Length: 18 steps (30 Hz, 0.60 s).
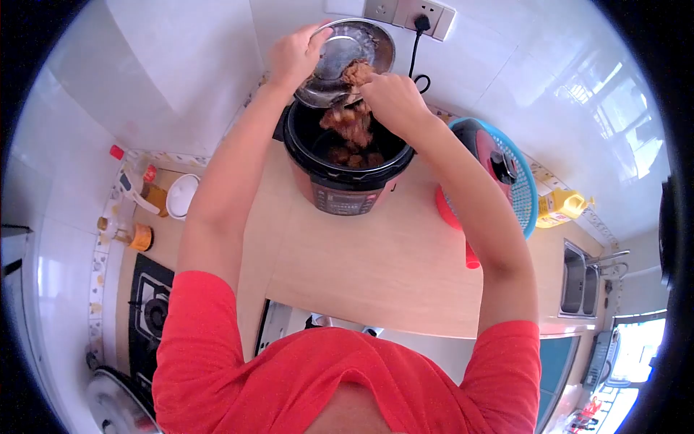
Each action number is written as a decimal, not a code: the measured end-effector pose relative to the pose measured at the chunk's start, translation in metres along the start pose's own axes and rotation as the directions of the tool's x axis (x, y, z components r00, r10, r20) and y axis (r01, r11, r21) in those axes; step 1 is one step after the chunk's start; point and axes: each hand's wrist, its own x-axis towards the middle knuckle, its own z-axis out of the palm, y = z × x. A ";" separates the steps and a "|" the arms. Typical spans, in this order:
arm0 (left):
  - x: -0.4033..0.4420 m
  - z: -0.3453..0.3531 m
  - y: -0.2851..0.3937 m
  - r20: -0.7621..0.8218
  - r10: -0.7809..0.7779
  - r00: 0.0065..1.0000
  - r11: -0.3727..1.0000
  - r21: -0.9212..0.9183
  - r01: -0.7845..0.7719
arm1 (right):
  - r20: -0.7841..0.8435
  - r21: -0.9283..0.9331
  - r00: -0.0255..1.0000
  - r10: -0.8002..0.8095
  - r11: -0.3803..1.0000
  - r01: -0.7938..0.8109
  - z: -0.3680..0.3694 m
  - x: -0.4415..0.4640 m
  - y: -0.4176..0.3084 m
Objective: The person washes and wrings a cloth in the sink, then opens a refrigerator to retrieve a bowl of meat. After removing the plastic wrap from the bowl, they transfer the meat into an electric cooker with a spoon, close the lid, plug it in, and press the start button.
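My left hand [296, 56] grips the rim of a shiny metal bowl [345, 50], tilted steeply over an electric pressure cooker [343, 192]. Browned chunks of meat [348, 124] are tumbling from the bowl into the cooker's dark, uncovered pot, where more pieces lie at the bottom. My right hand [396, 101] is at the bowl's lower right edge, beside meat still in it. Its fingers are curled closed; whatever they hold is hidden from this angle.
Right of the cooker stands a blue basket [526, 170] with the cooker's lid [481, 148] leaning there. A yellow jug [562, 207] and a sink [575, 278] are farther right. Bottles, a white bowl [184, 195] and a gas stove [148, 307] are left. A plugged-in cord [415, 54] hangs behind.
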 end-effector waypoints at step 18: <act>0.008 -0.014 0.004 0.070 -0.124 0.990 0.914 -0.380 0.142 | -0.247 0.314 0.943 0.223 0.939 -0.140 0.000 0.018 0.008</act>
